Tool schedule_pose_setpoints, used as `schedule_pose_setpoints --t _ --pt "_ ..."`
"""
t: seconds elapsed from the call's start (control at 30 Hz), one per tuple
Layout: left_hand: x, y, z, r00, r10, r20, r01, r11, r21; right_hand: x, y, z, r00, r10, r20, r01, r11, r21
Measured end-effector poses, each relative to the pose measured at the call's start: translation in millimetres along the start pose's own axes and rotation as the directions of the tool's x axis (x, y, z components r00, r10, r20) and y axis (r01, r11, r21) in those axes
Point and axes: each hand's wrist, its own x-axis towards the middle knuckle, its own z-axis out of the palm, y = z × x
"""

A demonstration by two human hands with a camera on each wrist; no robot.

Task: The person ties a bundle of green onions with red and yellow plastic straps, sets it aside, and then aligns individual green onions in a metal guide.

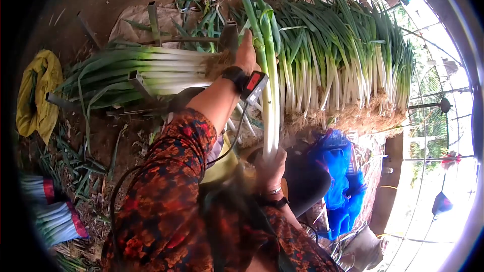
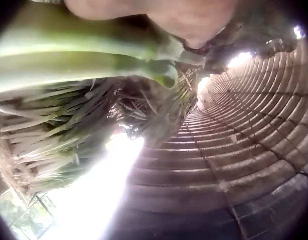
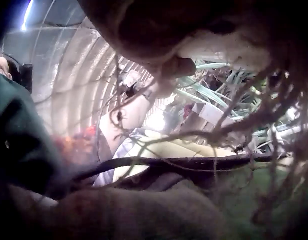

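Two or so long green onions (image 1: 271,95), white below and green on top, stand nearly upright in front of the body in the head view. My left hand (image 1: 245,54) holds them high up, by the green part. Lower down, my right hand (image 1: 272,170) grips the white ends. In the left wrist view the pale green stalks (image 2: 94,65) run close under the fingers (image 2: 189,20). Thin stringy roots (image 3: 274,110) dangle in front of the right wrist camera, and the right fingers there are dark and partly hidden.
A big row of green onions (image 1: 348,55) leans at the right, roots down. Another bundle (image 1: 161,68) lies across a metal frame (image 1: 141,84) at the left. Taped bundles (image 1: 60,221), a yellow sack (image 1: 38,95) and blue netting (image 1: 337,171) lie around. A cable (image 1: 237,136) hangs from the left wrist.
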Motion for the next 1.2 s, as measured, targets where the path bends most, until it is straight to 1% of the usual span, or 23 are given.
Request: schedule_pose_setpoints --t 0.07,0.1,0.17,0.27,0.3,0.33,0.4,0.47,0.5,0.6,0.67,0.77,0.83,0.87,0.93,0.97,1.0,1.03,1.07,1.1,1.13,1.17,1.2 --pt "17 -3 -13 1.000 0.018 -0.015 -0.017 0.997 0.073 0 -3 0 0.998 0.054 0.012 -0.054 0.998 0.019" --pt "12 -3 -8 0.997 0.015 -0.075 -0.011 0.999 0.052 0 -4 0 0.998 0.066 0.008 -0.066 0.998 0.013" --pt "15 -22 -22 0.981 0.096 -0.166 -0.047 0.960 0.276 1 -4 -1 0.997 0.074 -0.005 -0.074 0.997 0.004" --pt "-35 -34 -7 0.996 -0.092 0.001 0.070 0.763 0.643 11 -1 -1 0.998 0.033 -0.049 -0.033 0.999 -0.003" --pt "-31 -60 -22 0.976 -0.215 -0.024 0.183 0.764 0.619 19 -1 -3 0.997 0.002 -0.080 -0.003 1.000 -0.013" --pt "-30 -80 -36 0.949 -0.312 -0.030 0.251 0.697 0.672 27 -1 -4 0.994 -0.028 -0.110 0.026 0.999 -0.022" --pt "-34 -95 -49 0.912 -0.409 -0.032 0.255 0.504 0.825 35 -3 -8 0.997 0.017 -0.073 -0.014 0.999 0.045" --pt "-25 -83 -42 0.911 -0.409 -0.044 0.240 0.440 0.865 35 -10 -11 0.996 0.084 -0.033 -0.079 0.988 0.130" --pt "-26 -62 -21 0.933 -0.333 -0.138 0.324 0.606 0.726 31 -2 -8 0.998 0.044 -0.036 -0.039 0.993 0.114" --pt "-16 -43 -9 0.979 -0.175 -0.099 0.202 0.835 0.513 17 -2 -9 0.987 0.135 0.089 -0.146 0.980 0.138" --pt "16 -71 -36 0.984 0.043 -0.173 0.061 0.828 0.558 9 5 -11 0.988 0.088 0.130 -0.102 0.989 0.105" --pt "59 -71 -63 0.988 -0.073 -0.135 0.124 0.901 0.415 14 -6 -23 0.986 0.027 0.162 -0.036 0.998 0.051" --pt "76 -42 -71 0.997 -0.073 -0.026 0.078 0.936 0.343 22 -3 -28 0.982 -0.071 0.174 0.072 0.997 -0.004" --pt "-8 11 -11 0.998 -0.055 -0.001 0.053 0.963 0.266 25 -8 -32 0.966 -0.172 0.194 0.191 0.978 -0.085" --pt "-4 57 -9 0.988 -0.004 0.152 -0.036 0.965 0.260 36 -13 -29 0.969 -0.120 0.217 0.135 0.989 -0.055" --pt "-2 81 -10 0.979 0.048 0.199 -0.085 0.980 0.182 46 -23 -29 0.966 -0.145 0.215 0.159 0.986 -0.048" --pt "5 113 -15 0.955 0.060 0.292 -0.112 0.980 0.163 60 -29 -28 0.932 -0.284 0.226 0.300 0.953 -0.038" --pt "5 152 -21 0.840 0.163 0.517 -0.445 0.752 0.486 78 -15 -18 0.856 -0.455 0.246 0.508 0.830 -0.232" --pt "-17 187 -16 0.554 0.187 0.811 -0.805 0.366 0.466 96 -13 -4 0.806 -0.529 0.266 0.587 0.775 -0.234" --pt "-47 208 -17 0.737 0.262 0.623 -0.585 0.708 0.395 113 -11 10 0.749 -0.599 0.284 0.660 0.714 -0.234" --pt "-56 247 -30 0.599 0.277 0.751 -0.790 0.361 0.496 133 -24 27 0.692 -0.669 0.272 0.718 0.679 -0.156" --pt "-68 282 -37 0.457 0.200 0.867 -0.880 -0.045 0.474 153 -38 43 0.629 -0.734 0.257 0.771 0.632 -0.079" --pt "-84 306 -48 0.675 0.419 0.607 -0.737 0.415 0.533 173 -50 61 0.475 -0.843 0.253 0.880 0.464 -0.107"
